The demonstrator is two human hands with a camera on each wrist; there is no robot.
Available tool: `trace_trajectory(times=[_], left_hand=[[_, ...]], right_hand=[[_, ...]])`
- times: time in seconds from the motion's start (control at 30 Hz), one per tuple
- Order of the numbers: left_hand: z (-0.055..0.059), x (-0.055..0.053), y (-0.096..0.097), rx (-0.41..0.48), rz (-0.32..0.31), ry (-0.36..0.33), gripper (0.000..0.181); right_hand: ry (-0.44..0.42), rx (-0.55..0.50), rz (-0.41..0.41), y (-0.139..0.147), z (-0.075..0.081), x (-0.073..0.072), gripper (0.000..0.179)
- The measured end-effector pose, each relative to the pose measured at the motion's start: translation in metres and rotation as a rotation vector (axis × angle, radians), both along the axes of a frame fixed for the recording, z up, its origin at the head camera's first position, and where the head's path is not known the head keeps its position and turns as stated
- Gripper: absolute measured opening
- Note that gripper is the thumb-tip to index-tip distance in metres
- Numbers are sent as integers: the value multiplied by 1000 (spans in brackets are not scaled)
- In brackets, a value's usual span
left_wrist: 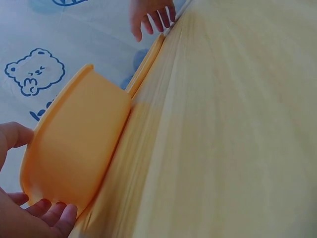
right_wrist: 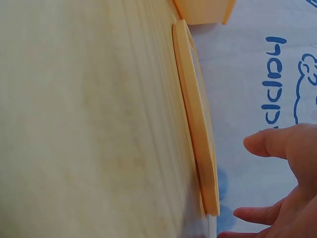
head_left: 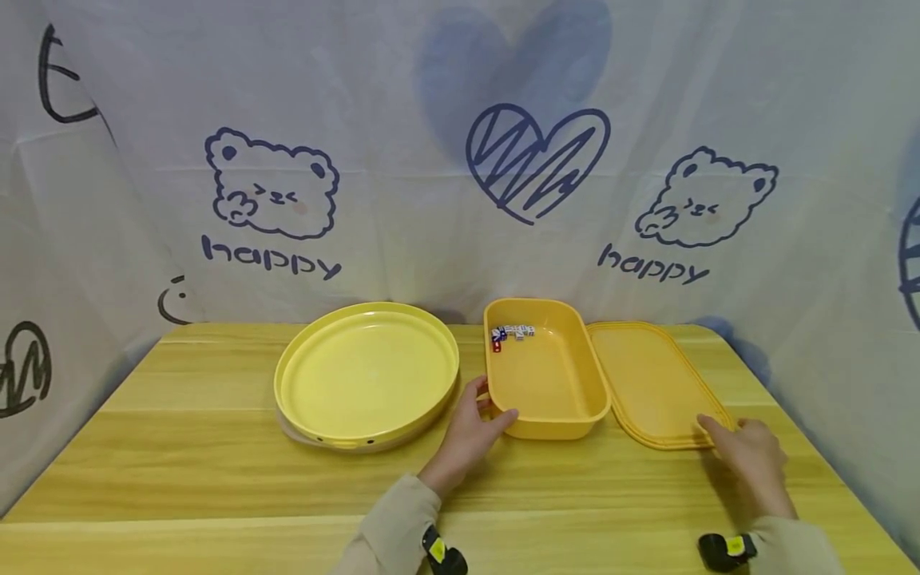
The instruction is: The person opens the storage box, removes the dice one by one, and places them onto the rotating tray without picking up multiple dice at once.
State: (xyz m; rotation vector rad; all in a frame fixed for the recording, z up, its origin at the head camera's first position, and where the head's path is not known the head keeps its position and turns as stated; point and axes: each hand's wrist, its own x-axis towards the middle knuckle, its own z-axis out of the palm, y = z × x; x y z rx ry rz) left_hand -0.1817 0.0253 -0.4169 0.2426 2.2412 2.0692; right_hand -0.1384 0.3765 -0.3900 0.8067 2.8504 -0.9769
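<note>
An orange rectangular plastic container (head_left: 549,375) stands on the table, mouth up. Several small white, blue and red cubes (head_left: 513,331) lie inside by its far left corner. My left hand (head_left: 469,431) holds the container's near left corner, thumb at the rim and the other fingers against the side wall, as the left wrist view also shows. Flat to the right of the container lies an orange lid (head_left: 650,383). Over the lid's near right corner is my right hand (head_left: 751,455), its fingers spread; in the right wrist view a gap shows between thumb and lid.
A round yellow tray (head_left: 370,375) with a raised rim stands left of the container, and the edge of a paler piece (head_left: 295,431) shows beneath it. Behind the wooden table (head_left: 216,495) hangs a white printed cloth (head_left: 402,216), close to the containers' far ends.
</note>
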Motion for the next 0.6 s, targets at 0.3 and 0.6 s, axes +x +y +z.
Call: trace_trajectory(times=[0.3,0.6], left_hand=[[13,10,-8,-120,33,151,88],[51,21,-72,-325,-64,511,64]], right_hand=[[210,13,-66,-13,-1,-2,66],[442,-15,20,-27,1,-4,47]])
